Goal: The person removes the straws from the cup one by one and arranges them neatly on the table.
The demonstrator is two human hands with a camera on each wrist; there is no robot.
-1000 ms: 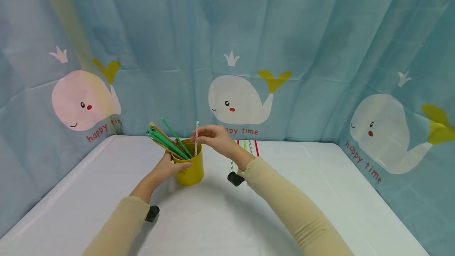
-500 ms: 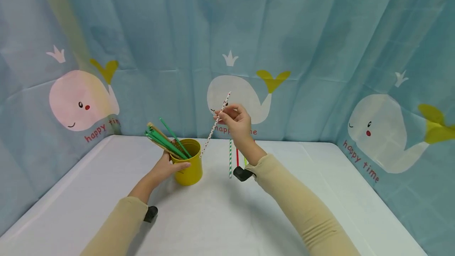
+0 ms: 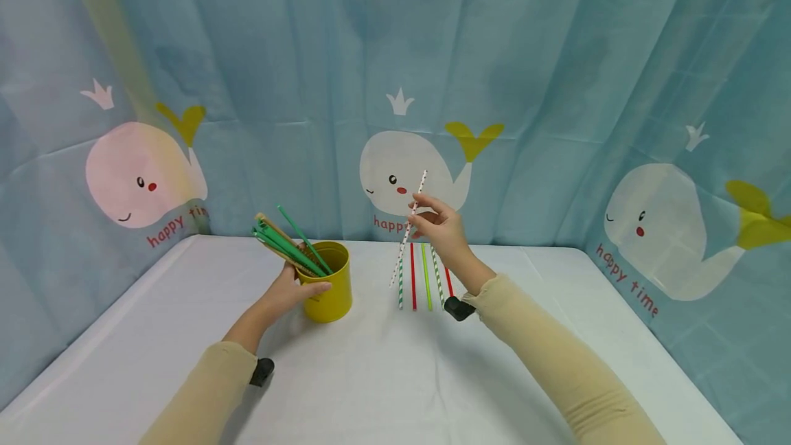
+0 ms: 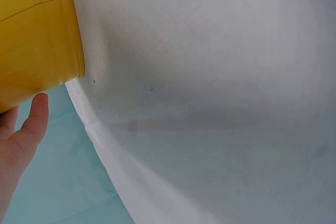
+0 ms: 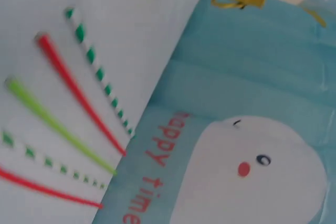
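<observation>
Fingers [image 3: 426,210] of the right hand [image 3: 440,225] pinch a red-dotted white straw [image 3: 408,229], held slanted in the air above a row of straws [image 3: 423,277] lying side by side on the desk [image 3: 383,376]. The left hand [image 3: 290,292] curls its fingers around a yellow cup [image 3: 330,283] that stands on the desk and holds green and tan straws [image 3: 287,242] leaning left. The desk is covered in plain white. Behind and to both sides hangs a blue curtain [image 3: 556,88] printed with white whales and "happy time".
</observation>
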